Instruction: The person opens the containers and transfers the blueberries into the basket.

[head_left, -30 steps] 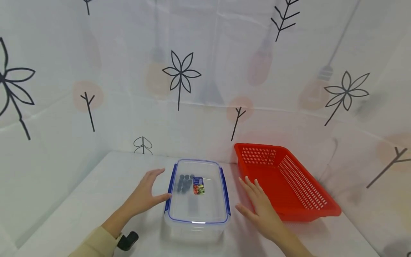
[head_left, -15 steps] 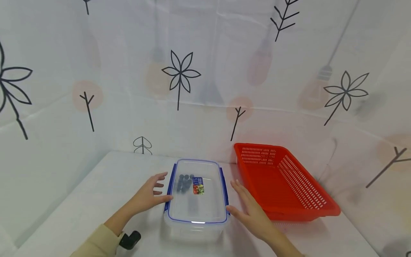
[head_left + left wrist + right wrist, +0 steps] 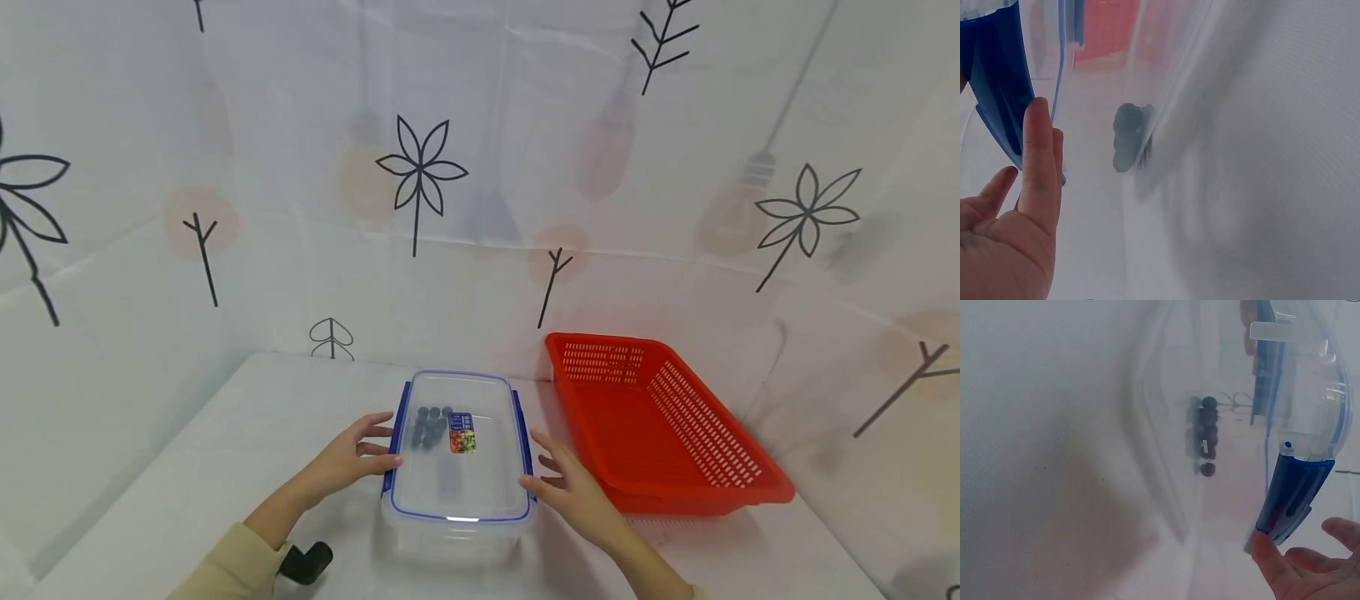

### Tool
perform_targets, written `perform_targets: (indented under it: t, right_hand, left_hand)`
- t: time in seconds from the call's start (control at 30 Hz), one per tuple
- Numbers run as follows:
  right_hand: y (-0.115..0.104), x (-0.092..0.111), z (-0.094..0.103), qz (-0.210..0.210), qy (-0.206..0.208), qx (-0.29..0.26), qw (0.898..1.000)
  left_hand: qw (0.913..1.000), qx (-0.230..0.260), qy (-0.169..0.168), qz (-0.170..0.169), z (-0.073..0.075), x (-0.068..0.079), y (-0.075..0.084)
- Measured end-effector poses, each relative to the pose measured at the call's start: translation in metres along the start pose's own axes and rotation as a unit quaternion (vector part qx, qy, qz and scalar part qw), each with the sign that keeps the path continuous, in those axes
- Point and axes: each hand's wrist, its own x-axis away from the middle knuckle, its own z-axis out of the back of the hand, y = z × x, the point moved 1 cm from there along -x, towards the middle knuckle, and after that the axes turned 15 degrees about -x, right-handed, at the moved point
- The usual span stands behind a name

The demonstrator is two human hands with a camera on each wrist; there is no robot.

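A clear lidded food container point(image 3: 463, 479) with blue side latches stands on the white table, several dark round things point(image 3: 431, 429) showing blurred through its lid. At its left side my left hand point(image 3: 348, 458) has the thumb over the lid's edge. In the left wrist view, straight fingers point(image 3: 1038, 162) touch the left blue latch point(image 3: 997, 69). My right hand point(image 3: 573, 492) is at the opposite side, thumb at the lid's edge. In the right wrist view, a fingertip touches the lower end of the right blue latch point(image 3: 1294, 494), the other fingers loosely bent.
A red perforated plastic basket point(image 3: 652, 437) stands to the right, behind my right hand. White cloth with printed plants point(image 3: 480, 292) hangs behind the table. A small black device point(image 3: 306, 563) sits at my left wrist.
My right hand has moved left from beside the basket to the container's right latch. My left hand has come slightly closer to the left latch. The container has not moved.
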Motion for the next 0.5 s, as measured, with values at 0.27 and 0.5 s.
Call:
perform_targets:
  t: [0.27,0.5]
  right_hand:
    - [0.0063,-0.0061,-0.0033,-0.007,-0.021,-0.041,0.999]
    - [0.0097,-0.0069,-0.0058,-0.036,-0.027,-0.033,0.998]
  left_hand:
    - [0.9980,0.057,-0.015,0.024,-0.0040,-0.0008,-0.0011]
    - [0.9918,0.112,-0.051,0.036,-0.0048,-0.0003,-0.0058]
